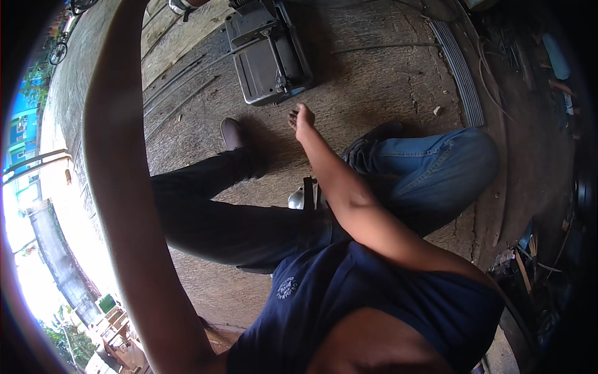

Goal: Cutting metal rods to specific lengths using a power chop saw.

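A grey metal machine with a flat base (258, 75), a screw bar and a clamp, looking like a cut-off saw, stands on the ground ahead of me. A thin metal rod (386, 47) runs out from its right side. My right hand (302, 120) is just below the base's near edge, apart from it. Its fingers are loosely curled and slightly apart, and I see nothing in them. My left arm reaches up along the left. At the top edge only part of my left hand (198, 2) shows, beside a wristwatch (180, 6); its fingers are out of sight.
Several thin rods (177, 81) lie left of the machine. A ribbed metal strip (458, 75) lies at the right, with a loose cable (489, 75) beyond it. My shoe (232, 133) rests below the machine. A shiny metal piece (297, 199) is between my legs. Dark clutter (529, 262) lines the right.
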